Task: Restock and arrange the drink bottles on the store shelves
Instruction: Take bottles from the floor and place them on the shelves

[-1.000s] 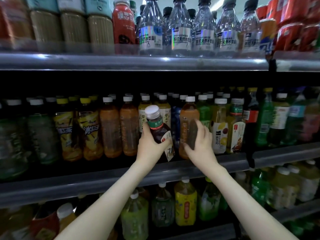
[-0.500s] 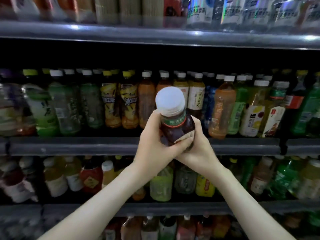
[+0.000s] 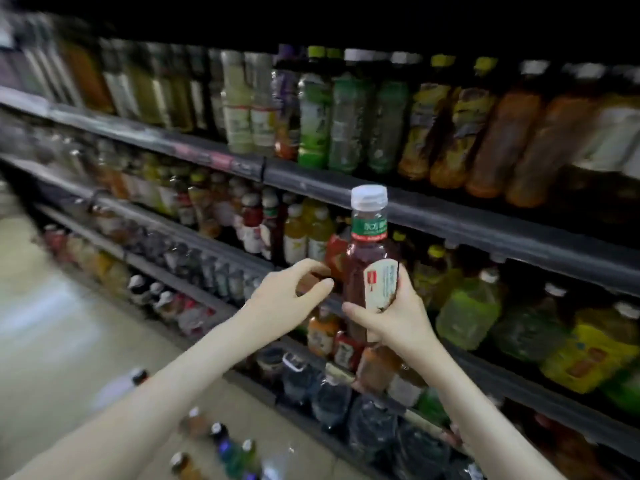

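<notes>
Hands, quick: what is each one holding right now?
Left hand: open, holding nothing.
Right hand: closed around the bottle.

Dark red bottle (image 3: 367, 268), white cap, green neck band.

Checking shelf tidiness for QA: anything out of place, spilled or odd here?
Yes. Several loose bottles sit on the floor at lower left, not on the shelves. A dark tea bottle is also off them, gripped by the right hand. No spill is visible, though motion blur hides fine detail.
</notes>
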Demonstrator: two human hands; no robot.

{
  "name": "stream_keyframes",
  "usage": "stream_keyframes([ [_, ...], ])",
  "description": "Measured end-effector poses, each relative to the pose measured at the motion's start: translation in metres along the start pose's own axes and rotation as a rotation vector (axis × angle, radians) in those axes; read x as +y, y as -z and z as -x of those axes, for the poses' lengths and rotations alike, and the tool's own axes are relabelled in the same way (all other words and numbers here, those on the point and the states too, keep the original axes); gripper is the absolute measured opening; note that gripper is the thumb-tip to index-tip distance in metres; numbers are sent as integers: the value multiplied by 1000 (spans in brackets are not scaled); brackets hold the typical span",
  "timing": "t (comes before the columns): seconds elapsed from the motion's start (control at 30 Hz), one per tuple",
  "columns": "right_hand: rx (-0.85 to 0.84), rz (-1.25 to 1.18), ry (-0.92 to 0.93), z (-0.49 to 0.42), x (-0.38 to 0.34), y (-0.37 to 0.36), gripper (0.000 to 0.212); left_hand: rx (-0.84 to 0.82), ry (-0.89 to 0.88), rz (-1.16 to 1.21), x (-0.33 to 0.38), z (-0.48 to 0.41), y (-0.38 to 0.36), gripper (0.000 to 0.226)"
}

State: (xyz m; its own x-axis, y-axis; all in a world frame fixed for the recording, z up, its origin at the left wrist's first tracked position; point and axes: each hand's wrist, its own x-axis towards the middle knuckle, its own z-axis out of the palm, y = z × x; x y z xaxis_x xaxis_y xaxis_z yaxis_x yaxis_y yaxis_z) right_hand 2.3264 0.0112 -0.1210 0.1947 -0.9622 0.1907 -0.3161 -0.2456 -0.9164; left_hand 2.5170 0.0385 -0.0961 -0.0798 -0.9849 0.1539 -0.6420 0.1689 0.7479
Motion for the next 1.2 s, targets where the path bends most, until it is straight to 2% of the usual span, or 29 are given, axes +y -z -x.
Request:
stream_keyframes([
  [0.13, -84, -134, 16, -2, -10, -58, 68, -25, 123, -148, -47, 40, 26, 11],
  [0.23, -181, -175, 6, 5, -18, -112, 71, 34, 173, -146, -81, 68, 52, 17],
  [0.3, -224, -177, -20, 5, -25, -146, 82, 52, 179, -153, -98, 81, 74, 21],
  [0.43, -225, -125, -22, -10, -54, -216, 97, 48, 151, -130, -137, 96, 131, 24],
  [0.53, -197, -223, -33, -30, -82, -273, 88, 83, 134, -131, -171, 100, 183, 31],
  [0.77, -129, -489, -72, -77, -133, -372, 65, 57, 69, 7, -219, 79, 272, 67],
  [0.93, -163, -530, -26, -121, -146, -396, 63, 40, 1, 63, -247, 38, 304, 79],
  [1.07, -208, -551, 38, -163, -152, -405, 60, 110, -91, 94, -267, -2, 320, 82],
  [1.2, -182, -500, 79, -213, -156, -415, 57, 176, -143, 78, -287, -50, 336, 83],
])
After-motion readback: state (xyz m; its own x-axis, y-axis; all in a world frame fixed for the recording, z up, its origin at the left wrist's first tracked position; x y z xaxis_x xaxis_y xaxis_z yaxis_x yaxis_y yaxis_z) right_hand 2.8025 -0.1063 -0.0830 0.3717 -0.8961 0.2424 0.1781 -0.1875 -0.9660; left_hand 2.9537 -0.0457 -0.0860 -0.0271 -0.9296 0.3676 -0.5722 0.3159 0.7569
